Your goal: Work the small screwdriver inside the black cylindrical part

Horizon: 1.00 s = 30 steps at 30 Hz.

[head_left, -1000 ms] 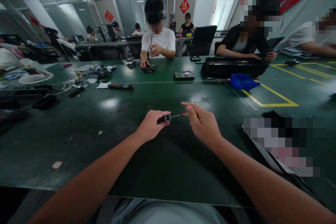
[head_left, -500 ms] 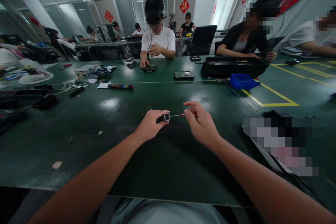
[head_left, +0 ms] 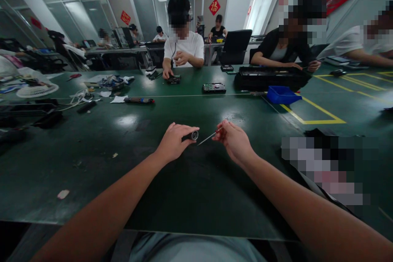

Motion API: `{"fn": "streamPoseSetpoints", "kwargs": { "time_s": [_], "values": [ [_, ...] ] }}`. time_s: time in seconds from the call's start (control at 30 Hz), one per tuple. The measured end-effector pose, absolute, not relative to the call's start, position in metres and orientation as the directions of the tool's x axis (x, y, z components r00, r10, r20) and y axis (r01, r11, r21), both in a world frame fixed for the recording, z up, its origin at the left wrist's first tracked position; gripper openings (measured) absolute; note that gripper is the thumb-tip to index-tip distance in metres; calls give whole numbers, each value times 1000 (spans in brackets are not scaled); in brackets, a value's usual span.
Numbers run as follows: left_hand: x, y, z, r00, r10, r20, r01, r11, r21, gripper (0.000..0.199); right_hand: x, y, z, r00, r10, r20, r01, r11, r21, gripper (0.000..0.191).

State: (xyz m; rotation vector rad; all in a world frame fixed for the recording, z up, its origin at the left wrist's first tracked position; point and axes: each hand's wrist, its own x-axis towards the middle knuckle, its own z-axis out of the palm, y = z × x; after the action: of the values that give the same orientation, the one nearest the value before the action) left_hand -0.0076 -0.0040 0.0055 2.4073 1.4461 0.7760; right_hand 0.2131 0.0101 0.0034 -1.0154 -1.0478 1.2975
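Between the thumb and fingers of my left hand [head_left: 172,143] is a short black cylinder [head_left: 194,135], its round, silvery-rimmed end turned toward my right side. What lies inside that end is too small to make out. My right hand [head_left: 236,139] is closed around a thin screwdriver [head_left: 208,137] with a red part near the grip. Its metal shaft slants down and left, the tip just below and beside the cylinder's end, apart from it. Most of the screwdriver's handle is hidden by my fingers. Both hands are above the green table [head_left: 184,196].
Ahead lie a circuit-board device [head_left: 214,87], a blue bin [head_left: 282,95] and a long black casing [head_left: 270,77]. A dark tool with a red end [head_left: 139,100] rests left of centre, near cables and scraps. Several people sit across the table and beyond.
The screwdriver's tip has dropped away from the cylinder's end, and its shaft now slants downward. My right fingers have curled in around the handle. My left hand keeps its hold on the cylinder.
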Motion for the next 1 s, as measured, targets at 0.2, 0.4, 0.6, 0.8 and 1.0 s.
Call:
{"fn": "streamPoseSetpoints", "kwargs": {
  "time_s": [0.2, 0.4, 0.6, 0.8, 1.0],
  "values": [
    [-10, -2, 3, 344, 892, 293, 755, -448, 479, 40, 214, 8, 4, 105, 983, 152, -150, 167, -975, 28],
    [-9, -5, 5, 351, 888, 298, 735, -458, 500, 41, 212, -4, 14, 36, 954, 297, 64, 295, -953, 25],
    [-8, -4, 3, 356, 884, 302, 724, -465, 509, 41, 211, -8, 15, 2, 936, 351, 140, 347, -927, 24],
    [-7, -5, 2, 357, 886, 296, 721, -463, 515, 43, 211, -9, 15, 33, 933, 357, 167, 348, -923, 23],
    [-6, -6, 2, 373, 883, 284, 721, -469, 510, 42, 213, -8, 13, 24, 934, 356, 208, 344, -916, 23]
  ]
}}
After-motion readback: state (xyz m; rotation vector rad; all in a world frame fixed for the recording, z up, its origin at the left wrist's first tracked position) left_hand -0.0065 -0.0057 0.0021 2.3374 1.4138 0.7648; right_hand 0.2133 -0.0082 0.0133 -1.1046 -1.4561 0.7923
